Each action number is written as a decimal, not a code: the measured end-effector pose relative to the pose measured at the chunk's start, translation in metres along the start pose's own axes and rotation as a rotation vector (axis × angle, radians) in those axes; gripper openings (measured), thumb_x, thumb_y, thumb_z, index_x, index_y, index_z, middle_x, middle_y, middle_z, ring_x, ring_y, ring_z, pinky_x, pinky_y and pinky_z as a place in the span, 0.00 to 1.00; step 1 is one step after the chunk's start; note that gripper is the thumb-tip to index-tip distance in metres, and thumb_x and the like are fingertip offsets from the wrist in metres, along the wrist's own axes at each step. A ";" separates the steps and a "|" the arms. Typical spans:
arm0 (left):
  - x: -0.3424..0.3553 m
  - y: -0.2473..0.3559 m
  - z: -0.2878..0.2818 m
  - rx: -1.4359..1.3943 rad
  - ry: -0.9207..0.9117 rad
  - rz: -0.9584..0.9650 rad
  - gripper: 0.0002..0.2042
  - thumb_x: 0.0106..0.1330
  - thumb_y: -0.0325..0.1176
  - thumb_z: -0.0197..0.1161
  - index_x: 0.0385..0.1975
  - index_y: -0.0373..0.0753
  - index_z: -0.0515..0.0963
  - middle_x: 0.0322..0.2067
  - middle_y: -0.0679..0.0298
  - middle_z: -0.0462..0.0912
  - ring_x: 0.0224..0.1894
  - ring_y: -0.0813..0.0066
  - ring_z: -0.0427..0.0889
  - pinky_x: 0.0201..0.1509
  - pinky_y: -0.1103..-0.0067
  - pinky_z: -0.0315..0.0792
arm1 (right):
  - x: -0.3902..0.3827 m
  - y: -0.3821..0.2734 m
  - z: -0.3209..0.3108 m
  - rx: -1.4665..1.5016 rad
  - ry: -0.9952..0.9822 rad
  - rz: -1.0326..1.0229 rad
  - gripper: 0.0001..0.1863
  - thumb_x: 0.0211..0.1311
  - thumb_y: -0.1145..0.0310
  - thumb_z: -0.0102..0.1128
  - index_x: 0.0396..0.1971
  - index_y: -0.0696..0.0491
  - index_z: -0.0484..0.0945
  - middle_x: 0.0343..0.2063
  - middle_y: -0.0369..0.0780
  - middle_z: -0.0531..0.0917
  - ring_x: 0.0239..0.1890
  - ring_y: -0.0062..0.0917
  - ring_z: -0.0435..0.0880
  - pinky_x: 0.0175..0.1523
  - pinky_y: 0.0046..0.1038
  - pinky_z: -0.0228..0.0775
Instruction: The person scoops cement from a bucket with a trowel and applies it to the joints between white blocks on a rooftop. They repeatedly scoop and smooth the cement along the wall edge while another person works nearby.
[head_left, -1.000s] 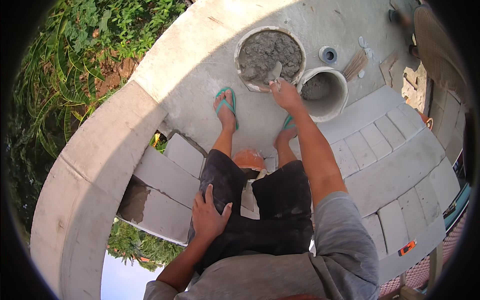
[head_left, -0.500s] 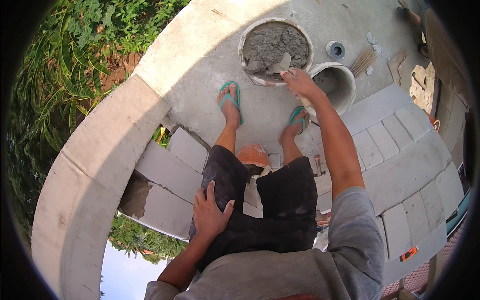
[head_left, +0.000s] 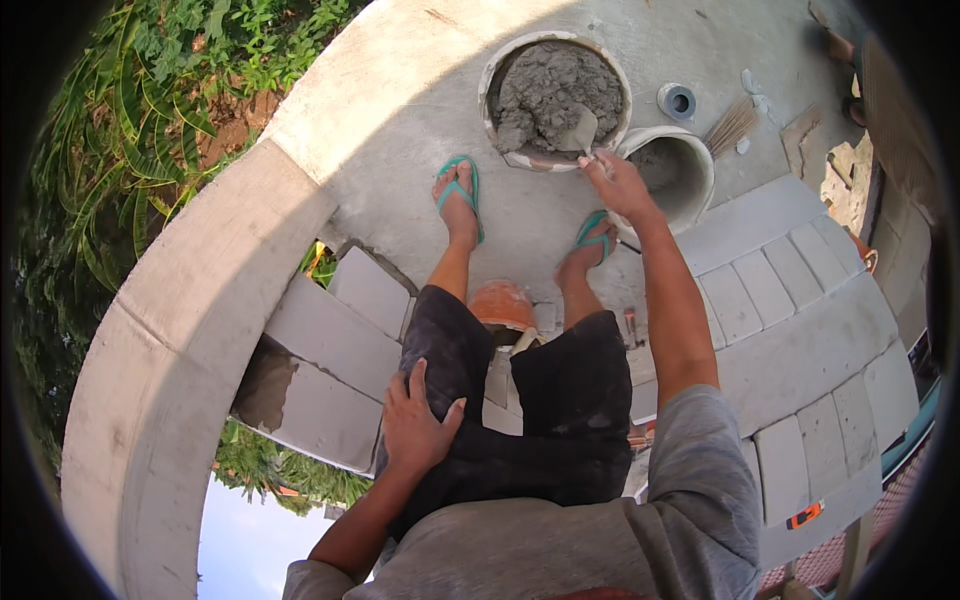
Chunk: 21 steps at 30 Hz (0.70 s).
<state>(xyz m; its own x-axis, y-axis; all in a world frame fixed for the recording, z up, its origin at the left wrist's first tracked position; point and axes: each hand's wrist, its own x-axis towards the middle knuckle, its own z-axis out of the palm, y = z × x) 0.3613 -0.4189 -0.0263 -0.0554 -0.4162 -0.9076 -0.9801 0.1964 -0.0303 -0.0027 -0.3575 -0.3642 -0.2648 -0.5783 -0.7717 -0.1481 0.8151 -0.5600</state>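
Note:
My right hand (head_left: 615,182) grips a trowel (head_left: 580,130), its blade resting on the grey wet mortar (head_left: 550,85) at the near side of a round bucket (head_left: 489,120). A second, paler bucket (head_left: 693,195) stands just right of it, partly hidden by my hand, with some grey material inside. My left hand (head_left: 415,420) rests open on my left thigh, its fingers apart and holding nothing.
Grey blocks (head_left: 780,290) are laid out at right, others (head_left: 330,330) at left beside a curved concrete ledge (head_left: 160,330) and plants. An orange bucket (head_left: 500,300) lies between my legs. A straw brush (head_left: 730,125), grey ring (head_left: 676,101) and another person's feet (head_left: 840,50) are at back right.
My right hand and the trowel have shifted to the right along the near side of the mortar bucket. My left hand has stayed on my thigh.

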 end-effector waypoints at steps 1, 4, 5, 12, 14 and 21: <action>-0.001 0.001 0.000 0.000 -0.003 -0.005 0.42 0.59 0.49 0.73 0.70 0.36 0.63 0.60 0.46 0.69 0.63 0.45 0.70 0.67 0.59 0.66 | -0.004 0.000 -0.003 -0.035 0.007 -0.037 0.39 0.69 0.43 0.60 0.61 0.67 0.74 0.53 0.60 0.82 0.61 0.48 0.81 0.65 0.38 0.70; -0.001 0.004 -0.005 0.009 -0.005 -0.008 0.42 0.59 0.49 0.73 0.70 0.36 0.63 0.60 0.46 0.69 0.62 0.45 0.70 0.67 0.59 0.66 | -0.016 0.005 -0.011 -0.109 0.025 -0.111 0.37 0.69 0.44 0.60 0.60 0.64 0.76 0.51 0.61 0.83 0.58 0.49 0.83 0.62 0.39 0.72; -0.001 0.005 -0.004 0.011 -0.005 -0.011 0.42 0.59 0.49 0.73 0.70 0.36 0.63 0.60 0.46 0.69 0.62 0.45 0.70 0.67 0.59 0.66 | -0.021 0.004 -0.013 -0.130 0.027 -0.131 0.36 0.69 0.44 0.59 0.60 0.63 0.76 0.50 0.61 0.83 0.57 0.50 0.83 0.62 0.39 0.72; 0.000 0.013 0.004 0.047 0.006 0.022 0.42 0.59 0.49 0.73 0.70 0.37 0.63 0.59 0.45 0.69 0.62 0.44 0.71 0.66 0.58 0.67 | -0.064 0.026 -0.011 -0.037 0.047 -0.092 0.31 0.70 0.46 0.59 0.53 0.62 0.79 0.38 0.56 0.85 0.43 0.47 0.86 0.50 0.38 0.75; -0.003 0.014 0.007 0.042 0.003 0.010 0.42 0.58 0.49 0.74 0.70 0.38 0.64 0.60 0.44 0.68 0.62 0.43 0.70 0.66 0.57 0.66 | -0.093 0.033 -0.004 0.062 0.128 -0.143 0.27 0.70 0.48 0.60 0.47 0.62 0.80 0.32 0.53 0.84 0.36 0.43 0.85 0.45 0.37 0.74; -0.006 0.020 0.018 0.079 0.018 0.039 0.41 0.58 0.48 0.74 0.69 0.38 0.64 0.59 0.44 0.68 0.61 0.43 0.70 0.65 0.57 0.67 | -0.207 0.078 -0.001 0.375 0.188 0.254 0.18 0.72 0.56 0.59 0.33 0.59 0.75 0.24 0.45 0.79 0.29 0.38 0.76 0.39 0.35 0.70</action>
<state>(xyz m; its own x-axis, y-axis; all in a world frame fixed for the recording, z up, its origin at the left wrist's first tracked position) 0.3453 -0.3963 -0.0288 -0.0974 -0.4227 -0.9010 -0.9591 0.2815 -0.0284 0.0399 -0.1747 -0.2480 -0.4205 -0.3181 -0.8497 0.2881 0.8413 -0.4575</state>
